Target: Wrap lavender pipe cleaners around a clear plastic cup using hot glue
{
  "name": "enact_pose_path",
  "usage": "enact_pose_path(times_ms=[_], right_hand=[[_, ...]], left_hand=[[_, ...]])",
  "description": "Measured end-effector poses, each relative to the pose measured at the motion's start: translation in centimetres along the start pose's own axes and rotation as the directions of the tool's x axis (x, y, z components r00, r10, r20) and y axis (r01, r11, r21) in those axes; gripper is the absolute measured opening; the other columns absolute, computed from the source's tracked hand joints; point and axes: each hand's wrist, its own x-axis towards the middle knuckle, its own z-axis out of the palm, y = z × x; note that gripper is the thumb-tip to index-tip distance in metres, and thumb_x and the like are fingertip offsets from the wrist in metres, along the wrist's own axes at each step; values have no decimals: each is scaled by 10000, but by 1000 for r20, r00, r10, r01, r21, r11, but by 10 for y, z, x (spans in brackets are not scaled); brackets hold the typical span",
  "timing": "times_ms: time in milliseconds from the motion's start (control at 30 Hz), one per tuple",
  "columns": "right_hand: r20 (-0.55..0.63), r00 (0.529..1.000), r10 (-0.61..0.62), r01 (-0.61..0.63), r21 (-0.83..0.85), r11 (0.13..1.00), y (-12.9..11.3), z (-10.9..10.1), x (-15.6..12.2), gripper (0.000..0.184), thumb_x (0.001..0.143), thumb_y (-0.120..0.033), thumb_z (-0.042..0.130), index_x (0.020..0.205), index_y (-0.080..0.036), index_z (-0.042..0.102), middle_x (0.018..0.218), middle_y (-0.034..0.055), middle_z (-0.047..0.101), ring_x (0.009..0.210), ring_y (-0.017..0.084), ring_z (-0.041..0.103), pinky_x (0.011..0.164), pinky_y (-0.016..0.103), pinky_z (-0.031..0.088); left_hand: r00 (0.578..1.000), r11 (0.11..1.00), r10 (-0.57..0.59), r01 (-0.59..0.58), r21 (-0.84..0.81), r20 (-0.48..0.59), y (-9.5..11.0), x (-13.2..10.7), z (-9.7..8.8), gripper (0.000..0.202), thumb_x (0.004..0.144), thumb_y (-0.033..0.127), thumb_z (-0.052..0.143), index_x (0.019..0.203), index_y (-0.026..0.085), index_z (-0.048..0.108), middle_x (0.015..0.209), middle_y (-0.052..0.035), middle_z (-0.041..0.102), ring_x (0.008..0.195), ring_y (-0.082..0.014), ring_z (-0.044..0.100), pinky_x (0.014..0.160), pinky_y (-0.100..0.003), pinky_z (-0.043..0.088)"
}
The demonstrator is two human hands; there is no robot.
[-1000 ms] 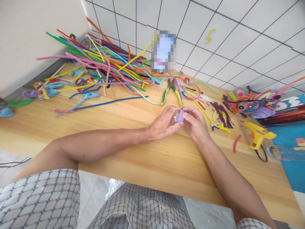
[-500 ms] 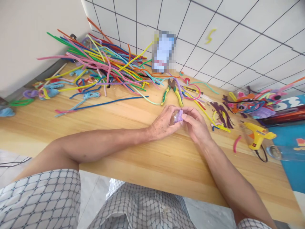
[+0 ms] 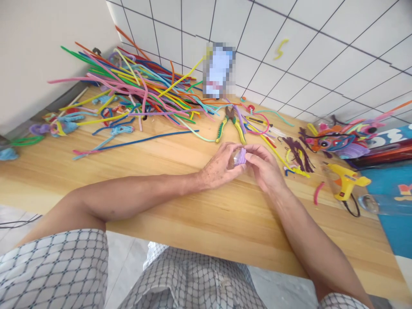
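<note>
Most of the small work sits out of sight between the fingers.

The purple piece point(image 3: 240, 157) shows only as a sliver, pinched between the left hand point(image 3: 218, 168) and the right hand point(image 3: 266, 171), so its shape cannot be told; it is perhaps a coiled pipe cleaner. A pixelated rectangle point(image 3: 219, 70) stands against the tiled wall point(image 3: 305, 51), its content unreadable. The pliers point(image 3: 230, 124) have their jaws under strands of the pipe-cleaner pile point(image 3: 141, 92). At the right edge, the blue mat point(image 3: 397, 227) and a clear object point(image 3: 383, 204) are cut off. The right forearm point(image 3: 318, 253) runs out at the bottom edge.
</note>
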Motion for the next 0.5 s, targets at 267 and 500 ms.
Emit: enact_pose_path(times_ms=[267,500], right_hand=[[20,1000,-7,8,-15,1000,2,-2,0,278,777,-384,917,986,-289,761,999,8,780,905,204,711,850,372,582],[9,1000,-21,21,0,1000,-2,0,-2,327,739,-390,966,985,-294,773,1001,5,778,925,204,704,869,377,585]], left_hand=[[994,997,-70,71,-6,84,5,-2,-1,559,1075,494,591,1529,175,523,1520,-210,661,1422,-344,640,1238,-573,527],[999,997,-1,4,-72,47,1,-1,-1,583,1083,487,591,1547,143,509,1527,-227,638,1453,-338,610,1252,-556,515]])
